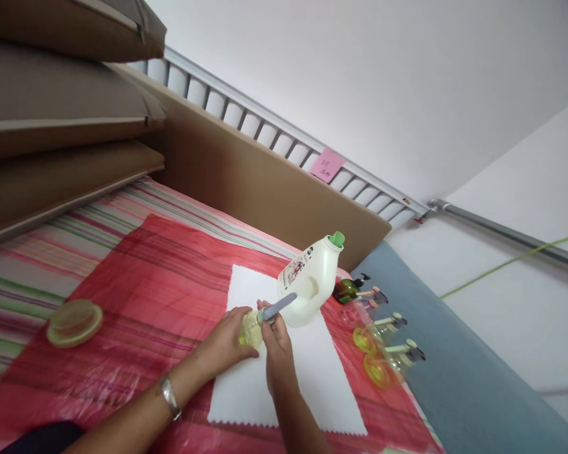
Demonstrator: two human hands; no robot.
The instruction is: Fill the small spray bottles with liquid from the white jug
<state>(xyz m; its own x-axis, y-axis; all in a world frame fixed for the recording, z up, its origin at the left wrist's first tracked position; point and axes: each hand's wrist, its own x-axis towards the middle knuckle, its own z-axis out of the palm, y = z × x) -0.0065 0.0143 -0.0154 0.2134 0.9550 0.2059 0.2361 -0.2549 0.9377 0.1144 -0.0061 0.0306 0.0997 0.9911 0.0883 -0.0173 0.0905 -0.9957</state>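
Observation:
A small clear bottle (250, 329) with a yellowish tint lies tilted between my hands. My left hand (227, 337), with a silver bracelet at the wrist, is wrapped round the bottle's body. My right hand (278, 343) is closed round its neck, at a grey pump head (278, 306) with a long spout. Behind them stands a big cream jug (318, 271) with a handle and an open green spout at its mouth. Jug and hands are over a white scalloped mat (312, 384). The bottle's neck is partly hidden by my fingers.
On the right, a green pump bottle (346, 290) and several clear pump bottles (397, 359) lie or stand in a row. A round yellowish lid or dish (74, 323) lies left on red plastic sheeting (137, 290). Stacked cushions (66, 94) and a brown board (246, 176) border the surface.

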